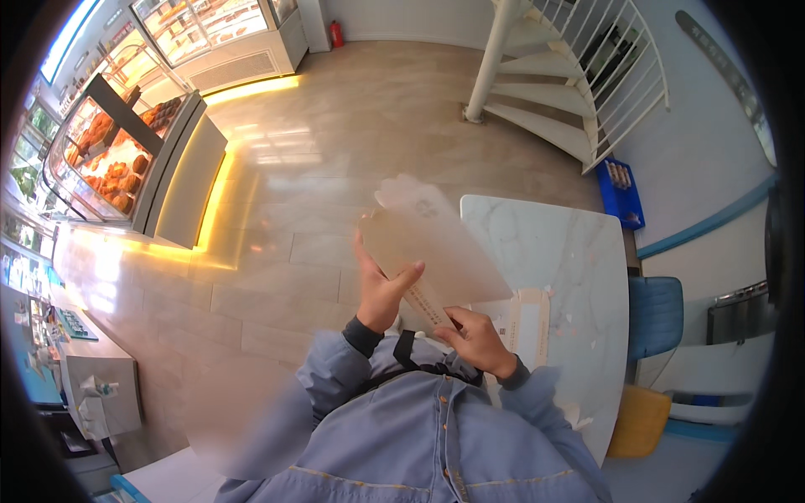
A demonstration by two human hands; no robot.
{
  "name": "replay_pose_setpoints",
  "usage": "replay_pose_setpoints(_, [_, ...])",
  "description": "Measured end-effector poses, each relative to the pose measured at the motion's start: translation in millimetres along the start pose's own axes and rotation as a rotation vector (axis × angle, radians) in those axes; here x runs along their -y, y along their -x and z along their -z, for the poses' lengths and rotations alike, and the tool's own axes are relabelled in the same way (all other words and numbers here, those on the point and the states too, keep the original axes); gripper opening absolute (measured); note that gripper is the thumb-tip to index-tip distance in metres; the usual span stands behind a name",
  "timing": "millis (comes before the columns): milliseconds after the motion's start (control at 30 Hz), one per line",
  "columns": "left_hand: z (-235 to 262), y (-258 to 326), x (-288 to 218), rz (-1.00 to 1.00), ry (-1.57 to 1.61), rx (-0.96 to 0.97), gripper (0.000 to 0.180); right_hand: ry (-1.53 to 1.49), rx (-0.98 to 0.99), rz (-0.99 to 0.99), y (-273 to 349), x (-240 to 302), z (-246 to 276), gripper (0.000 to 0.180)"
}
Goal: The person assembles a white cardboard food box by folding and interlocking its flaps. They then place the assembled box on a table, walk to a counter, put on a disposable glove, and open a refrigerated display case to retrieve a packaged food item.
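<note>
Both my hands hold a beige cardboard box point(392, 251), partly unfolded, in front of my body. A pale, translucent panel with a scalloped end point(457, 251) spreads from it to the right. My left hand point(384, 293) grips the box's left side, thumb on the near face and fingers behind. At the lower corner, my right hand point(480, 342) pinches the edge with thumb and fingers. Just beyond the right hand, another beige box piece with a whitish middle point(528, 327) lies on the marble-patterned table point(549, 239).
Small scraps dot the table. A blue chair point(656, 317) and a yellow chair point(640, 423) stand along its right side. Farther off are a blue crate point(619, 210), a white spiral staircase point(545, 126), a lit bread display case point(180, 180) and a fire extinguisher point(336, 34).
</note>
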State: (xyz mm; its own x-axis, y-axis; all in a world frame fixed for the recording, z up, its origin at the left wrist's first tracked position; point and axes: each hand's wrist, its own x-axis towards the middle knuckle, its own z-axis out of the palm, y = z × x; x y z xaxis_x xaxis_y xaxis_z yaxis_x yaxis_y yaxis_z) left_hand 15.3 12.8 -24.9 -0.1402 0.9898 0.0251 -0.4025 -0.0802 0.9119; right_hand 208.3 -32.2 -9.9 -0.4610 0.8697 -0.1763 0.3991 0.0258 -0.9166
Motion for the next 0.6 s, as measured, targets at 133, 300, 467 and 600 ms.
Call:
replay_pose_setpoints(133, [-12.4, 6.1, -15.1, -0.119, -0.151, 0.007, 0.098, -0.237, 0.071, -0.125, -3.7, -13.3, 3.5, 0.026])
replay_pose_setpoints(300, [-24.5, 14.2, -6.0, -0.245, -0.251, -0.023, 0.102, -0.038, -0.255, 0.261, -16.3, -8.7, 5.1, 0.035])
replay_pose_setpoints(467, [-35.2, 27.3, 14.6, -0.384, -0.449, -0.012, 0.109, -0.191, -0.355, 0.38, -32.4, 36.0, 8.7, 0.03])
replay_pose_setpoints(600, [-24.3, 30.8, 38.1, -0.428, -0.641, -0.02, 0.11, -0.312, -0.26, 0.242, -26.6, 34.3, 5.9, 0.02])
